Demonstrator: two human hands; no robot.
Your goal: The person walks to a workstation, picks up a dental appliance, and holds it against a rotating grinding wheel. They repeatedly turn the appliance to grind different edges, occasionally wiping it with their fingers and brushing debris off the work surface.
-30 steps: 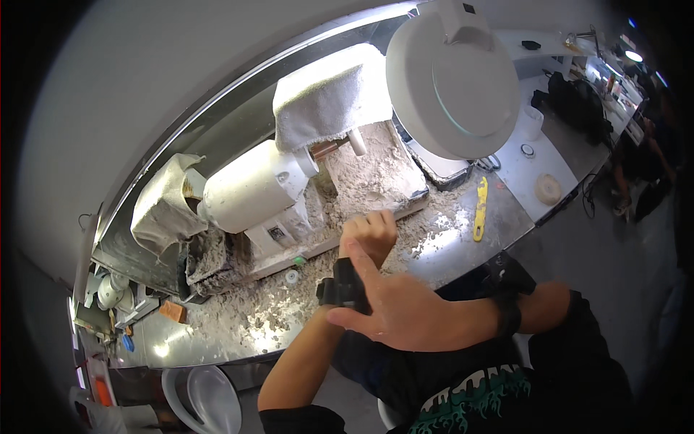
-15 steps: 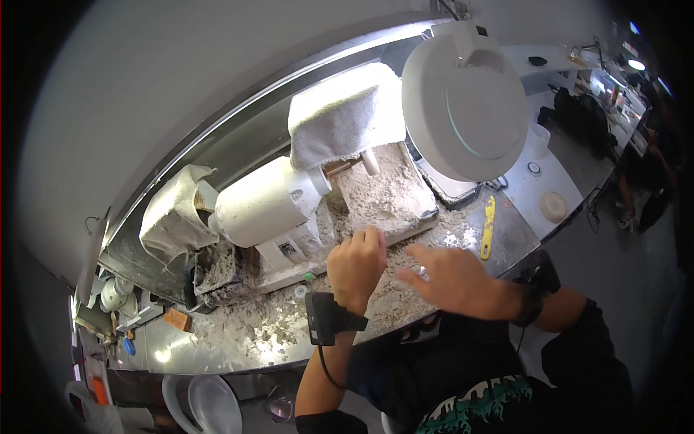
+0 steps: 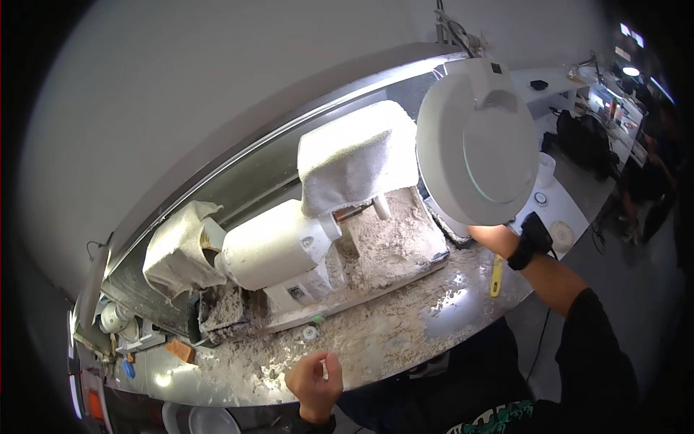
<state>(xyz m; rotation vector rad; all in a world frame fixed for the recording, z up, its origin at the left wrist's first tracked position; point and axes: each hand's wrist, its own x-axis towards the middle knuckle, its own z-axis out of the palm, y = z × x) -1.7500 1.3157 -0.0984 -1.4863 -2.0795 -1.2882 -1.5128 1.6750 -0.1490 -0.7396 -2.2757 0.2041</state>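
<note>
My left hand [image 3: 314,380] is at the front edge of the metal bench, its fingers curled in toward the thumb. Whether something small sits inside them is hidden. My right hand [image 3: 491,237] reaches under the round white lamp head [image 3: 477,148], which covers its fingers. Beside that wrist lies a yellow flat-handled tool [image 3: 497,276]. A white bench polishing motor [image 3: 275,244] stands in the middle, its spindle pointing right over a tray of pale, damp-looking grit [image 3: 397,231]. A small white round piece [image 3: 309,333] lies before the motor.
White cloths drape over a right hood [image 3: 358,155] and a left hood [image 3: 181,249]. Pale grit is spread over the metal bench [image 3: 390,329]. An orange-brown block [image 3: 180,351] lies at left. To the right, a white side surface holds a cup [image 3: 546,170] and a round pale disc [image 3: 562,235].
My left hand has drawn back from the grit tray toward the bench's front edge. My right hand has moved right and away from me, under the lamp head. The view has shifted.
</note>
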